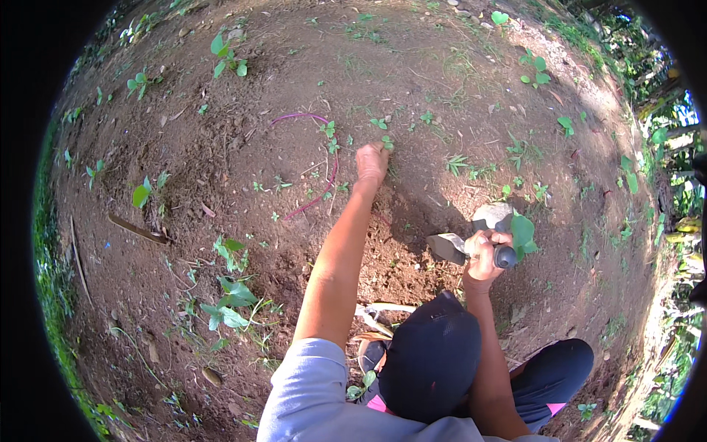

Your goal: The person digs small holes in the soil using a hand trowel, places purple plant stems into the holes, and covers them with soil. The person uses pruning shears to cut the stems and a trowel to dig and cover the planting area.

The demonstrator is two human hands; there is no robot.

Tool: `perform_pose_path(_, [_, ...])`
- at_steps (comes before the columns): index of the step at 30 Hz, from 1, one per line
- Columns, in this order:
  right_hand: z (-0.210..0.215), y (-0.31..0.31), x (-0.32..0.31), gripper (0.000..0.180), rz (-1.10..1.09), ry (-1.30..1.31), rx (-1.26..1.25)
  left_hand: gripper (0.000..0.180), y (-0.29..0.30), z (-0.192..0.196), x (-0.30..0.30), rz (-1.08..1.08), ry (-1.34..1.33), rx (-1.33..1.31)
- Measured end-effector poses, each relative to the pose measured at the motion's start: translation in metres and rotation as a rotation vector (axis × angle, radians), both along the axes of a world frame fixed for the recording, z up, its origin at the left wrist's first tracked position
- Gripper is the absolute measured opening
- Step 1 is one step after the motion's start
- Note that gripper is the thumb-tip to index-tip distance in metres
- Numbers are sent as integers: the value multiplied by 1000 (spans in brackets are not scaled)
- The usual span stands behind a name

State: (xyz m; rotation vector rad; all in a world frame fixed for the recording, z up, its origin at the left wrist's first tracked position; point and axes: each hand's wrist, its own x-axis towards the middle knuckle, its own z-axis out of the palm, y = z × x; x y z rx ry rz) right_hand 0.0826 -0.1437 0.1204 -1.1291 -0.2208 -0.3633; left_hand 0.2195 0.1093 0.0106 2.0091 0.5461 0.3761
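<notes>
The right hand (pixel 480 258) holds a trowel (pixel 447 247), fingers wrapped around its dark handle; the blade points left, toward loosened soil (pixel 416 276). A pale stone (pixel 492 214) lies just beyond the handle, and a broad leaf (pixel 523 234) limits room at its right. The left hand (pixel 372 163) is at a small weed (pixel 388 144), fingers drawn together; whether they pinch the stem cannot be told. Open ground (pixel 431 195) separates the hands. A purple cord (pixel 334 173) curves near the left hand's left side.
</notes>
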Motion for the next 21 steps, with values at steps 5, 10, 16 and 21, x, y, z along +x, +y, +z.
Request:
perform_pose_path(5, [2,-3,0,23,-31,56,-4,16,-6,23,5,-81,-157,-4])
perform_pose_path(10, [5,-7,-4,25,-23,112,100,25,-67,46,30,-419,-155,322])
perform_pose_path(16, [5,-11,-8,25,-100,152,106,29,-117,12,61,-465,-41,374])
perform_pose_path(21, [3,-12,-7,27,-108,165,113,21,-124,-19,76,-174,-126,-11])
